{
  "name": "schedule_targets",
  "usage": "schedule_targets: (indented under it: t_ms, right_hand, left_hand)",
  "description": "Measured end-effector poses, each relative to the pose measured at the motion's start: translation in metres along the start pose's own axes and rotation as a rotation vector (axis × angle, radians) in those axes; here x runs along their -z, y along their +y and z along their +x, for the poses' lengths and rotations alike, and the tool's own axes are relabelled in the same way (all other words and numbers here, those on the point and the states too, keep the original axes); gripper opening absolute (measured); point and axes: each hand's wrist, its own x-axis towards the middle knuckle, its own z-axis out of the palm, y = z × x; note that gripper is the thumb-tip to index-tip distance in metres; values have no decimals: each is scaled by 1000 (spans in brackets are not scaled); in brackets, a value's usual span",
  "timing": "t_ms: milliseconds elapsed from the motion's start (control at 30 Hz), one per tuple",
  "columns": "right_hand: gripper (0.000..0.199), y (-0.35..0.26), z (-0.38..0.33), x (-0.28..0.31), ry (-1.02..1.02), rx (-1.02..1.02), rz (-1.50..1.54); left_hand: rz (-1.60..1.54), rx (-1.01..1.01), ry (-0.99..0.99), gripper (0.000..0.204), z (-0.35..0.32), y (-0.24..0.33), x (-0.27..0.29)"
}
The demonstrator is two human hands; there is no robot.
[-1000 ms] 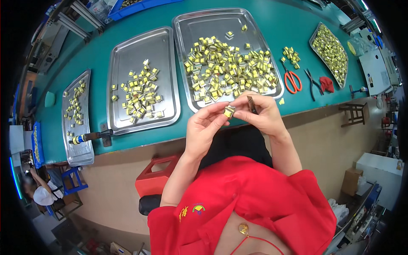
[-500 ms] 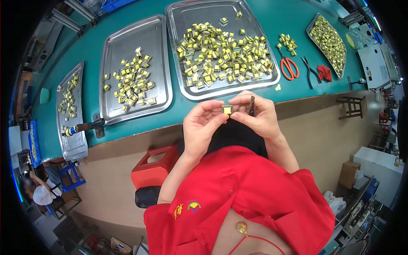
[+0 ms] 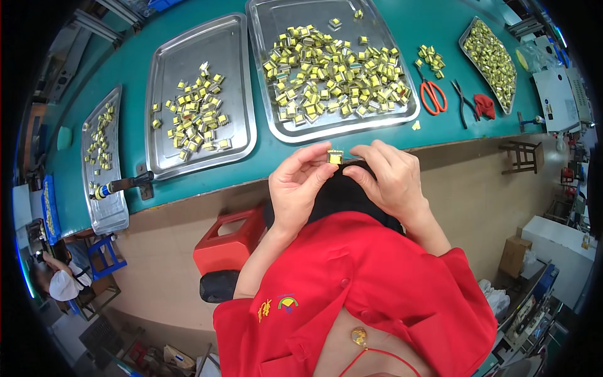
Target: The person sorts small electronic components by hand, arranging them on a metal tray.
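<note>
Between the thumb and fingertips of my left hand (image 3: 298, 183) is a small transformer (image 3: 335, 157) with a yellow-taped body and a row of pins along its upper edge. Just to its right is my right hand (image 3: 392, 180), its thumb and index finger apart and not touching the transformer. The other fingers of that hand curl inward, and whatever lies under them is hidden. Beyond both hands, a large metal tray (image 3: 326, 135) bears many similar transformers. To its left stands a second metal tray (image 3: 164, 69) with a smaller heap.
Orange-handled scissors (image 3: 433, 97), dark pliers (image 3: 465, 103) and a red cloth (image 3: 484, 106) lie right on the green table (image 3: 440, 141). A filled tray (image 3: 463, 43) stands beyond. A narrow tray (image 3: 115, 213) and a handled tool (image 3: 122, 185) are left. A red stool (image 3: 229, 251) stands below.
My right hand has moved away from the transformer, rightward. The dark narrow tool that stuck up between its fingers no longer shows. My left hand keeps its hold on the transformer.
</note>
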Motion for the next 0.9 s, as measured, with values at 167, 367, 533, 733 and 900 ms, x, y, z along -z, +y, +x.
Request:
schedule_targets:
  t_ms: [167, 367, 533, 733, 900]
  right_hand:
    - [27, -1, 0, 1, 17, -1, -21]
    - [26, -1, -1, 0, -10, 17, -62]
    - [25, -1, -2, -2, -35, 16, -111]
    - [24, -1, -1, -1, -4, -2, -105]
    - [23, -1, -2, -3, -27, 12, -103]
  left_hand:
    - [14, 12, 2, 31, 0, 1, 0]
    - [23, -5, -3, 30, 0, -1, 0]
    - [19, 0, 2, 30, 0, -3, 1]
    - [9, 2, -3, 30, -1, -3, 1]
    - [13, -7, 2, 30, -1, -5, 2]
